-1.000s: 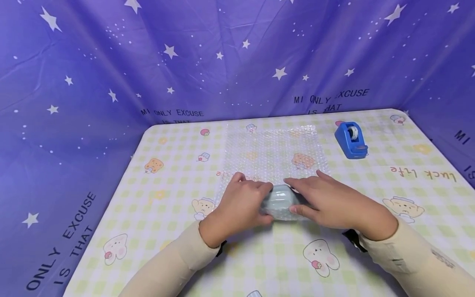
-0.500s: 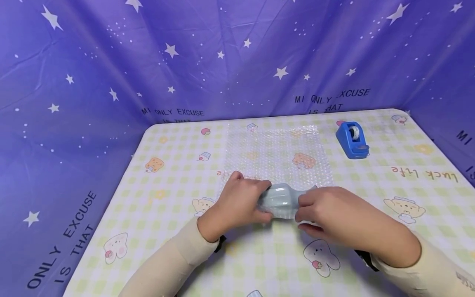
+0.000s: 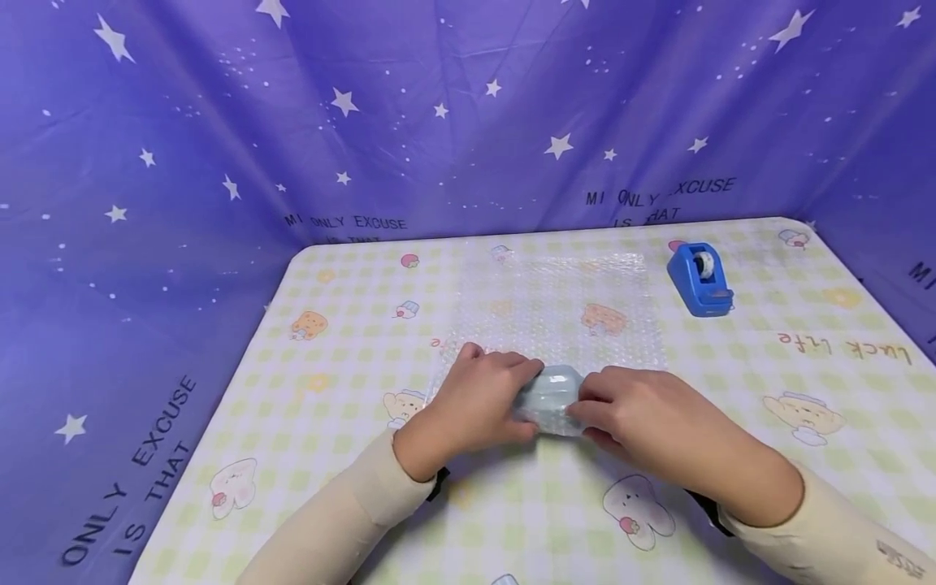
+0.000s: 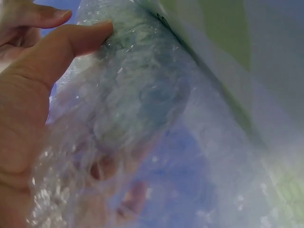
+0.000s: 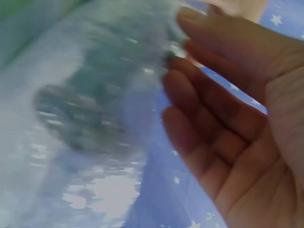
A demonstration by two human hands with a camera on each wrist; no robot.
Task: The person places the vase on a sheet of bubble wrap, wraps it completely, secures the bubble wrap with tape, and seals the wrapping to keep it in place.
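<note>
A pale blue-green vase (image 3: 552,390) lies on its side at the near edge of a clear bubble wrap sheet (image 3: 541,301), part of which is folded over it. My left hand (image 3: 475,398) grips the vase's left end; in the left wrist view, its thumb presses on the bubble wrap (image 4: 128,80), and fingers show through the film. At the other end, my right hand (image 3: 643,414) has bent fingers on the wrap and hides the vase's neck. In the right wrist view, the vase (image 5: 90,109) shows blurred through the film, with thumb and fingers (image 5: 185,90) at the wrap's edge.
A blue tape dispenser (image 3: 699,280) with a roll of tape stands at the back right of the table. A checked cloth with cartoon prints (image 3: 351,422) covers the tabletop. Behind and beside it hangs a purple curtain with stars (image 3: 439,162).
My right hand moved from fingers spread over the vase to its neck end, then shifted slightly left onto its body with fingers bent. My left hand stayed on the left end.
</note>
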